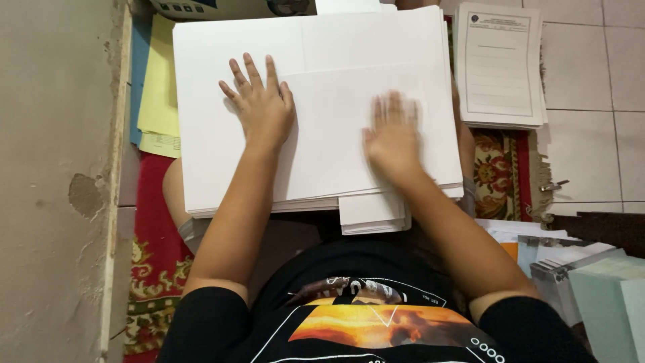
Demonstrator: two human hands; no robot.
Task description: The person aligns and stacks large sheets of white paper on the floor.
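A thick pile of large white paper sheets (222, 161) lies across my lap. My left hand (261, 102) rests flat on it, fingers spread, at the left edge of a smaller top white sheet (336, 141). My right hand (392, 134) lies palm-down on that top sheet and is blurred by motion. Neither hand grips anything. A narrower stack of white sheets (373, 214) sticks out beneath the pile toward me.
A stack of printed forms (498, 64) sits on the tiled floor at upper right. Yellow and blue sheets (160, 94) lie at left by a rough wall (54, 181). A red patterned rug (151, 269) is underneath; pale green folders (605, 296) are at lower right.
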